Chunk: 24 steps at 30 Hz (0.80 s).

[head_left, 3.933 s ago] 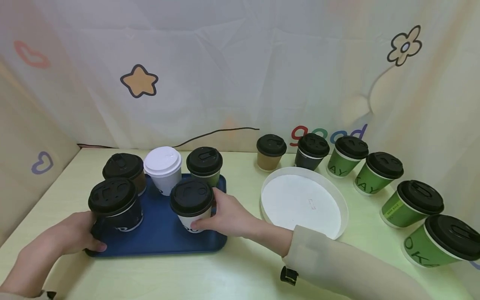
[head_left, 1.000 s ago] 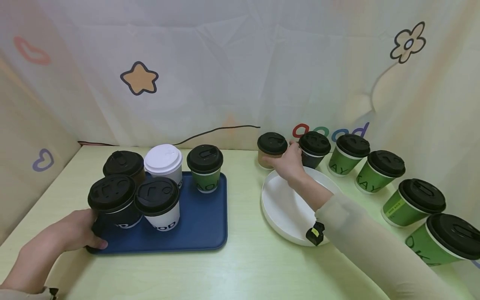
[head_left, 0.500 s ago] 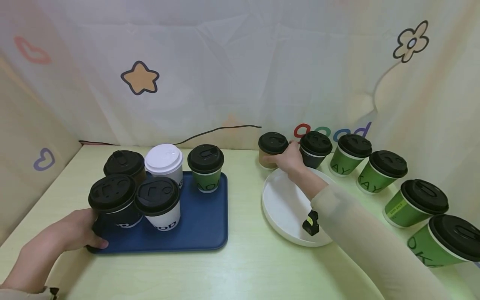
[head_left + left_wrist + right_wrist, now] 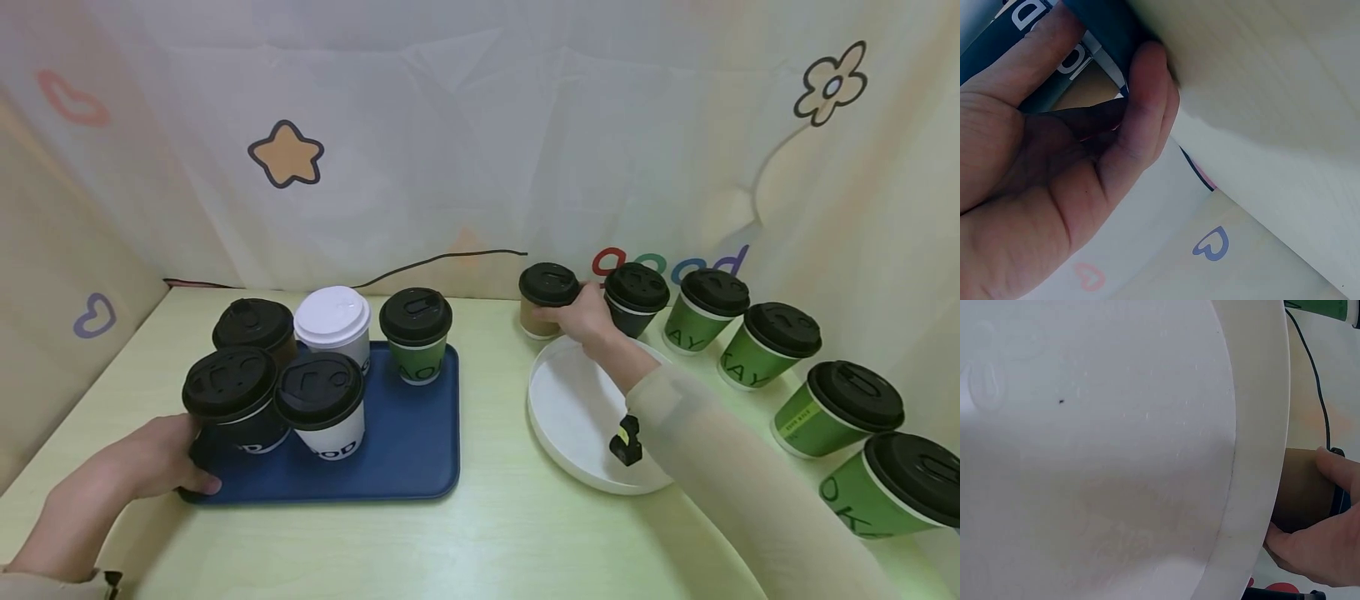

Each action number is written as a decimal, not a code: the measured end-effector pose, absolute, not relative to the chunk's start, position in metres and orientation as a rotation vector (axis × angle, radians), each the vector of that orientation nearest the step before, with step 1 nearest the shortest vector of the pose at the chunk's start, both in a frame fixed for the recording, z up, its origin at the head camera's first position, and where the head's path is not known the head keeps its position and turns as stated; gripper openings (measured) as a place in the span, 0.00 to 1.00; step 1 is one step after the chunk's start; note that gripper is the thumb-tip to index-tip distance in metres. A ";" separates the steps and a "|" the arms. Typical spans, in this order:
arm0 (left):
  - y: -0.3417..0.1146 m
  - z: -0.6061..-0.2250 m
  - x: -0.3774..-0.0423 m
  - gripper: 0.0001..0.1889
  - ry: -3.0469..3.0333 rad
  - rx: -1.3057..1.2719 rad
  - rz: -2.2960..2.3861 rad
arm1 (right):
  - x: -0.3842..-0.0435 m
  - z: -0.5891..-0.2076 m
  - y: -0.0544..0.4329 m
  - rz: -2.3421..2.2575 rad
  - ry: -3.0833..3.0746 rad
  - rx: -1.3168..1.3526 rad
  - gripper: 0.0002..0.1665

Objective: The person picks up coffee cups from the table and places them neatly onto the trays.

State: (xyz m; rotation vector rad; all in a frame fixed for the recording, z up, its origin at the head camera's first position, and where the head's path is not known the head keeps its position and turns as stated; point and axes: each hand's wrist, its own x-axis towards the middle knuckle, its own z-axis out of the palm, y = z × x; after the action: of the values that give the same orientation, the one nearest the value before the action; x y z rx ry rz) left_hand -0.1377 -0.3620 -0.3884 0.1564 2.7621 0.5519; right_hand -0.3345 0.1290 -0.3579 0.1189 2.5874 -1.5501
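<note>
My left hand grips the near left corner of the blue tray, thumb on top and fingers curled beneath in the left wrist view. Standing on the tray are a black cup near that hand, a white cup with a black lid beside it, a brown cup with a dark lid, a white-lidded cup and a green cup. At the back, my right hand holds a small brown paper cup with a black lid, thumb and fingers round its side.
A round white dish lies under my right forearm. A black cup stands close right of that hand. Several green cups with black lids, such as this one, curve down the right side. A patterned curtain hangs behind the table.
Since the oldest frame, the white cup with the black lid has moved left beside the black cup. My right hand has let it go and taken hold of the brown cup. My left hand stays put.
</note>
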 end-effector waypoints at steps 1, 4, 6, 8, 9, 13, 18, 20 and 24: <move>-0.362 -0.388 -0.138 0.49 2.763 0.158 0.552 | -0.334 -0.358 0.129 -1.547 2.584 0.121 0.50; -0.361 -0.388 -0.137 0.49 2.761 0.156 0.555 | -0.333 -0.356 0.129 -1.543 2.576 0.113 0.50; -0.361 -0.389 -0.138 0.50 2.760 0.156 0.553 | -0.332 -0.355 0.129 -1.547 2.575 0.088 0.50; -0.362 -0.389 -0.138 0.50 2.764 0.162 0.553 | -0.331 -0.353 0.129 -1.556 2.575 0.048 0.49; -0.362 -0.389 -0.138 0.50 2.767 0.164 0.554 | -0.330 -0.352 0.129 -1.561 2.575 0.026 0.48; -0.363 -0.390 -0.138 0.50 2.772 0.174 0.558 | -0.324 -0.346 0.127 -1.562 2.559 -0.034 0.48; -0.364 -0.390 -0.139 0.50 2.765 0.166 0.555 | -0.312 -0.334 0.126 -1.540 2.545 -0.073 0.50; -0.364 -0.390 -0.139 0.50 2.761 0.164 0.553 | -0.306 -0.329 0.127 -1.547 2.536 -0.102 0.51; -0.363 -0.391 -0.139 0.51 2.756 0.160 0.551 | -0.295 -0.323 0.129 -1.558 2.507 -0.166 0.53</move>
State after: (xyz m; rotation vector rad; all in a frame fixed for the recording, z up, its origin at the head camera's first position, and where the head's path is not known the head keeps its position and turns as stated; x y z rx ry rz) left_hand -0.1389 -0.3632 -0.3907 0.1599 2.7559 0.5513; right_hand -0.2954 0.1289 -0.3229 -0.1660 2.5075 -1.5576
